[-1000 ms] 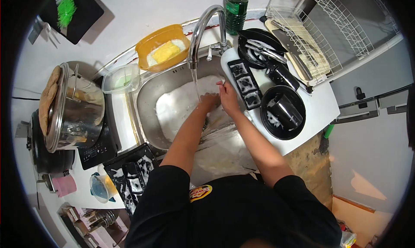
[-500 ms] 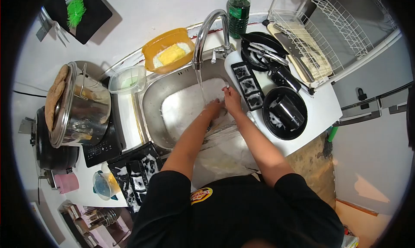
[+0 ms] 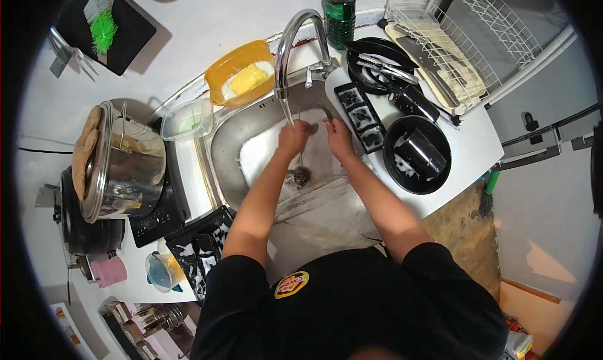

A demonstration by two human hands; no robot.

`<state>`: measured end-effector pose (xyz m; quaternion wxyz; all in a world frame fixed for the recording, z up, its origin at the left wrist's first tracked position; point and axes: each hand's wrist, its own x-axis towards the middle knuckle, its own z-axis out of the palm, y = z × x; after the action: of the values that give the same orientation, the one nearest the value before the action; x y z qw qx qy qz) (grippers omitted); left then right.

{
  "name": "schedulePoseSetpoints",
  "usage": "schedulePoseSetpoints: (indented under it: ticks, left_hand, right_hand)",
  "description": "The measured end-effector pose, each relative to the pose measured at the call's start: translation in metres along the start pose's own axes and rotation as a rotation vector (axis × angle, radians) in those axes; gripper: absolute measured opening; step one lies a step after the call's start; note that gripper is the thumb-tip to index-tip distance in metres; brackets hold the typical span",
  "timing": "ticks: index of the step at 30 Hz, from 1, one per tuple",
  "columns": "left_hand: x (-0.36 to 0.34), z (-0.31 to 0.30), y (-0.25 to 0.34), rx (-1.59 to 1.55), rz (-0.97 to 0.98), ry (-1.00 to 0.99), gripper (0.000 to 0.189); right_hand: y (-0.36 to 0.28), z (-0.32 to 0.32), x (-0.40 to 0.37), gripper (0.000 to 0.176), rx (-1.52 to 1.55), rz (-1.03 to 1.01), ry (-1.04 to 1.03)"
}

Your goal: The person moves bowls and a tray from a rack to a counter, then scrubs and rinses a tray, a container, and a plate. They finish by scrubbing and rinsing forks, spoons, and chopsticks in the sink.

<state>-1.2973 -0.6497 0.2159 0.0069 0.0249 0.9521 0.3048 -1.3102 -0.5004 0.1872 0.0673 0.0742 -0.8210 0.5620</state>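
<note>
Both my hands are over the foamy steel sink (image 3: 227, 147), under the tap (image 3: 281, 61) with its running water. My left hand (image 3: 291, 140) is closed at the stream, and a rounded metal end like a spoon's (image 3: 311, 129) shows beside its fingers. To the right, my right hand (image 3: 340, 140) is closed around a slim metal utensil (image 3: 325, 112) whose curved end sticks out above the fingers; I cannot tell its exact kind. White suds (image 3: 254, 152) cover much of the sink floor. Below my left hand the drain (image 3: 298, 177) is uncovered by foam.
Right of the sink are a soapy black ice-cube tray (image 3: 359, 118), a black bowl (image 3: 441, 137) holding a black cup, and a black pan (image 3: 358, 49) with utensils. An orange basin (image 3: 217, 68) with a yellow sponge stands behind. A steel pot (image 3: 138, 165) and soapy black trays (image 3: 182, 250) sit left.
My left hand has moved up and left, into the water stream, away from my right hand. The drain has come into sight. The view has shifted slightly.
</note>
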Motion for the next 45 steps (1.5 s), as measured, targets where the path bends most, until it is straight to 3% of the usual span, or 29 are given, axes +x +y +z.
schedulePoseSetpoints:
  ticks: [2,6,9,12,15,16,19,20,23,24,27,30,33,36,39,40,42,45]
  left_hand:
    - [0.002,-0.037,0.022,-0.082,-0.075,-0.021,0.021]
    - [0.011,-0.047,0.033,-0.136,0.007,0.074,0.024]
    - [0.032,-0.039,0.026,-0.540,-0.072,0.108,0.023]
    - [0.037,-0.026,0.014,-0.873,-0.284,-0.036,0.029]
    - [0.028,0.008,-0.014,-1.178,-0.414,-0.253,0.046]
    - [0.023,0.026,-0.026,-1.279,-0.444,-0.340,0.052]
    - [0.008,0.068,-0.046,-1.352,-0.342,-0.342,0.066]
    - [0.005,0.070,-0.047,-1.248,-0.345,-0.329,0.066]
    - [0.010,0.106,-0.059,0.171,-0.050,-0.175,0.064]
    - [-0.003,0.109,-0.055,0.317,-0.005,-0.151,0.059]
    - [-0.004,0.082,-0.014,0.370,0.039,-0.661,0.047]
    - [-0.001,0.120,-0.035,0.267,-0.106,-0.909,0.037]
    - [0.001,0.142,-0.069,0.318,0.028,-0.867,0.036]
    - [-0.023,0.058,-0.032,0.489,-0.117,-0.364,0.041]
    - [-0.022,0.063,-0.077,0.589,-0.185,-0.390,0.044]
    - [-0.024,0.049,-0.064,0.603,-0.214,-0.536,0.046]
    - [-0.027,0.051,-0.061,0.668,-0.137,-0.630,0.046]
    - [-0.025,0.114,-0.121,0.625,-0.170,-0.634,0.046]
  right_hand:
    - [-0.001,0.003,-0.001,0.022,0.056,0.037,-0.033]
    - [-0.013,0.004,-0.004,0.026,0.386,0.226,-0.155]
    - [-0.009,-0.001,-0.002,0.024,0.479,0.317,-0.276]
    - [-0.017,-0.012,-0.002,0.024,0.314,0.515,-0.342]
    - [-0.002,-0.006,-0.001,0.024,-0.120,0.125,-0.103]
    - [0.001,-0.004,0.000,0.022,-0.075,0.170,-0.126]
    - [0.005,0.002,-0.002,0.016,0.059,0.295,-0.183]
    - [0.003,0.000,-0.002,0.015,0.101,0.321,-0.192]
    - [-0.027,-0.012,-0.004,0.012,0.337,0.516,-0.231]
    - [-0.032,-0.013,-0.005,0.012,0.356,0.522,-0.229]
    - [-0.038,-0.016,-0.003,0.012,0.238,0.450,-0.268]
    - [-0.028,-0.010,-0.006,0.013,0.097,0.302,-0.248]
    - [-0.027,-0.011,-0.006,0.014,0.054,0.182,-0.201]
    - [-0.028,-0.010,-0.007,0.015,0.043,0.154,-0.143]
    - [-0.021,-0.006,-0.005,0.015,0.026,0.153,-0.110]
    - [-0.024,-0.007,-0.004,0.015,0.022,0.149,-0.105]
    - [-0.030,-0.012,-0.002,0.013,-0.014,0.192,-0.179]
    - [-0.030,-0.012,-0.002,0.011,-0.022,0.207,-0.194]
